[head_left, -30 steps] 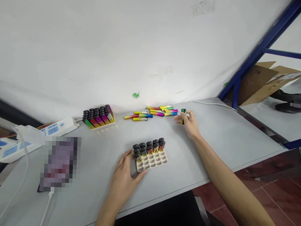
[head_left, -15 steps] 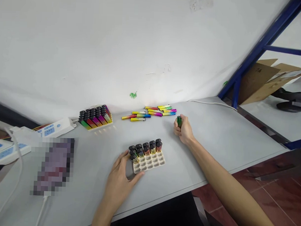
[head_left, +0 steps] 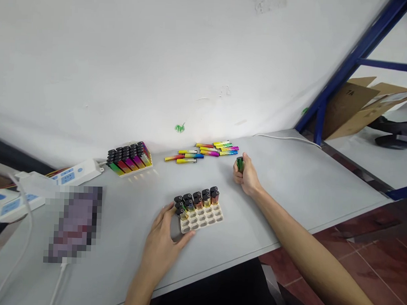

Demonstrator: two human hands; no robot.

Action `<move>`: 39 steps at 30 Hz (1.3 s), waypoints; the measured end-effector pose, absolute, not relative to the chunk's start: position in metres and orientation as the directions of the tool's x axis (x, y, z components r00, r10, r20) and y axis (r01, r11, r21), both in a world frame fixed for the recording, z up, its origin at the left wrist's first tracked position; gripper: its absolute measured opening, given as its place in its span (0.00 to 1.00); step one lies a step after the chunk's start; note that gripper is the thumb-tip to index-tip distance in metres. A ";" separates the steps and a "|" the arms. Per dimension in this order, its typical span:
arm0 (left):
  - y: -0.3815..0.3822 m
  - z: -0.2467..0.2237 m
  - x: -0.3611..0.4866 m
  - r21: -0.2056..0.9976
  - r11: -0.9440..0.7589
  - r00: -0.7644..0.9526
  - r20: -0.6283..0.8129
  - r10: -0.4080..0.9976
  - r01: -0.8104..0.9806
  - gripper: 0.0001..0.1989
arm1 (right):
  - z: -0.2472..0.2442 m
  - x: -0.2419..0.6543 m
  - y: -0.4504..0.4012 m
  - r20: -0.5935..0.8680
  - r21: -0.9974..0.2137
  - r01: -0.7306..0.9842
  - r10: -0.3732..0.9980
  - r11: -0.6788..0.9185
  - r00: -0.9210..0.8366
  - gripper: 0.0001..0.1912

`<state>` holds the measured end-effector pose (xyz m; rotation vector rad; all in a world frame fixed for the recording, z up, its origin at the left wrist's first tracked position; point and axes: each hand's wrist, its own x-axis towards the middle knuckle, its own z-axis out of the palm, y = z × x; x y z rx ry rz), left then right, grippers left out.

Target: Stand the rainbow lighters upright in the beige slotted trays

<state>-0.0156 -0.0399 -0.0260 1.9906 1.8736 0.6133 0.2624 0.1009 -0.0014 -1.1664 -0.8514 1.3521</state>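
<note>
My right hand (head_left: pixel 250 175) is closed around a green lighter (head_left: pixel 240 164) with a dark top, held upright above the right part of the table. My left hand (head_left: pixel 163 241) grips a pale tray (head_left: pixel 202 224) by its left side, thumb at the near edge and fingers by the far left corner. Several lighters (head_left: pixel 197 202) with black tops and see-through coloured bodies stand in the tray's back rows and at its left end. Bare oval slots show in the front rows. The fingers' undersides are partly hidden.
At the back left stands a block of colourful lighters (head_left: pixel 133 162) with black tops. Several shiny multicoloured pieces (head_left: pixel 207 152) lie near the wall. Power strips (head_left: pixel 76 172) and a pixelated object (head_left: pixel 76 223) occupy the left. A blue frame (head_left: pixel 320 116) rises at right.
My right hand, with the green lighter in it, has shifted very slightly left. My left hand and the tray stay where they were.
</note>
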 end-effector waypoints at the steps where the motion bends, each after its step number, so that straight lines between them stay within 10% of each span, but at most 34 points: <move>1: -0.040 -0.026 -0.016 0.521 -0.076 0.038 0.084 0.996 0.850 0.32 | -0.002 0.262 0.101 -0.171 -0.952 -0.270 0.981 -0.142 0.088 0.28; 15: -0.041 -0.025 -0.015 0.517 -0.064 0.035 0.065 0.997 0.853 0.33 | -0.005 0.259 0.099 -0.163 -0.973 -0.175 0.983 -0.148 0.079 0.26; 39: -0.041 -0.026 -0.015 0.528 -0.106 0.064 0.097 0.993 0.843 0.32 | 0.046 0.262 0.054 0.346 -0.917 0.255 0.929 0.306 0.130 0.14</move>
